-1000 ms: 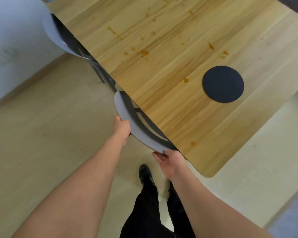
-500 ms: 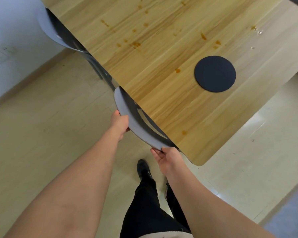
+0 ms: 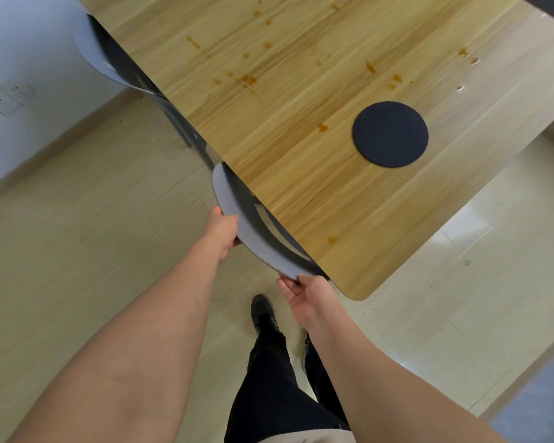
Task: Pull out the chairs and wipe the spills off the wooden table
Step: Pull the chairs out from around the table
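The wooden table point(image 3: 301, 174) runs across the upper part of the head view, with several brown spill spots point(image 3: 248, 79) scattered over it. A grey-backed chair point(image 3: 253, 231) is tucked under its near edge, only the curved backrest and dark frame showing. My left hand point(image 3: 221, 230) grips the left part of that backrest. My right hand point(image 3: 304, 294) holds the backrest's right end, fingers curled under it.
A round black coaster point(image 3: 390, 134) lies on the table near its right side. A second grey chair point(image 3: 93, 52) is tucked in at the far left edge. A wall with sockets point(image 3: 7, 97) stands left. My legs and black shoe point(image 3: 263, 311) are below.
Both hands have kept their hold on the backrest. The view has shifted slightly, so the table corner and coaster sit a little lower-left than 1.0 s ago; chair movement is barely visible.
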